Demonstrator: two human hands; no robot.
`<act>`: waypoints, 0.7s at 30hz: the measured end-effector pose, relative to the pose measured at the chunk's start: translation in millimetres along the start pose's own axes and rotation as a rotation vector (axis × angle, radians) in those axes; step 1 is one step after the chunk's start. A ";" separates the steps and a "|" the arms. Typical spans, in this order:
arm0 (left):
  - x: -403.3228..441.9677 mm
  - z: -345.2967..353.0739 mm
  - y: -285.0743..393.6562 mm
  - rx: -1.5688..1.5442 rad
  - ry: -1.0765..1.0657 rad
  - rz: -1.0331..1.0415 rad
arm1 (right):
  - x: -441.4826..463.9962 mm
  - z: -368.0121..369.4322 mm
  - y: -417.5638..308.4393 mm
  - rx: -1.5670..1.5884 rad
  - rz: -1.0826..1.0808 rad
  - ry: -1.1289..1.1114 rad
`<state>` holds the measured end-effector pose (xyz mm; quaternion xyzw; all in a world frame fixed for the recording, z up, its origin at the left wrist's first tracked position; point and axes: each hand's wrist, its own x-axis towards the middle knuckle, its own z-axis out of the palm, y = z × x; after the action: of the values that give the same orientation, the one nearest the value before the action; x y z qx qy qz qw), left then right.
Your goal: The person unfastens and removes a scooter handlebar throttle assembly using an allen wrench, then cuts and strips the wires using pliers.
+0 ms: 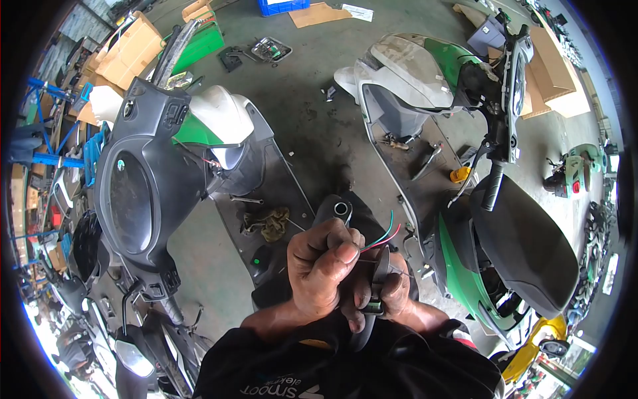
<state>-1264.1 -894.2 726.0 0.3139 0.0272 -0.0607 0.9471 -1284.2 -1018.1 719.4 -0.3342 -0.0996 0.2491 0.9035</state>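
My left hand point(323, 266) is closed in front of my chest, thumb and fingers pinched at the base of thin wires point(381, 238). Their green-blue and red ends curve up and to the right. Beside it, my right hand point(392, 292) is closed around a dark grey part point(380, 269) with a narrow, blade-like upper end. Its kind is unclear, and the fingers cover much of it. A bright metal ring point(341, 208) shows just above my left fist. I cannot tell whether that hand also holds it.
Scooters stand on both sides: a dark front panel point(136, 193) left, a black seat point(525, 246) right. A wrench point(246, 199) and a crumpled rag point(267, 223) lie on the left footboard. A metal parts tray point(271, 50) and cardboard boxes point(129, 53) sit farther off.
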 end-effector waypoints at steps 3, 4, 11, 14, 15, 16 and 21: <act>-0.4 2.1 1.0 -0.021 -0.006 0.011 | -0.6 1.1 -0.2 0.013 -0.011 0.002; -1.0 2.8 1.8 -0.031 0.003 0.001 | -0.2 1.9 -1.0 0.020 -0.012 0.003; -1.8 8.1 2.0 -0.110 0.001 -0.002 | -2.0 2.4 -2.9 0.052 -0.032 -0.023; -2.6 7.9 2.2 -0.119 0.001 -0.016 | -2.3 6.4 -6.6 0.052 -0.024 0.001; -2.5 8.0 2.2 -0.119 -0.003 -0.013 | -2.3 6.3 -6.9 0.049 -0.025 -0.003; -2.2 8.3 2.0 -0.130 -0.003 -0.011 | -2.1 6.0 -7.0 0.058 -0.022 -0.006; 0.2 13.2 4.2 -0.237 0.019 -0.030 | 2.4 13.5 -5.7 0.026 -0.079 0.081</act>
<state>-1263.1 -898.8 739.0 0.1998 0.0476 -0.0681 0.9763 -1284.6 -1013.1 733.4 -0.3282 -0.0727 0.2007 0.9202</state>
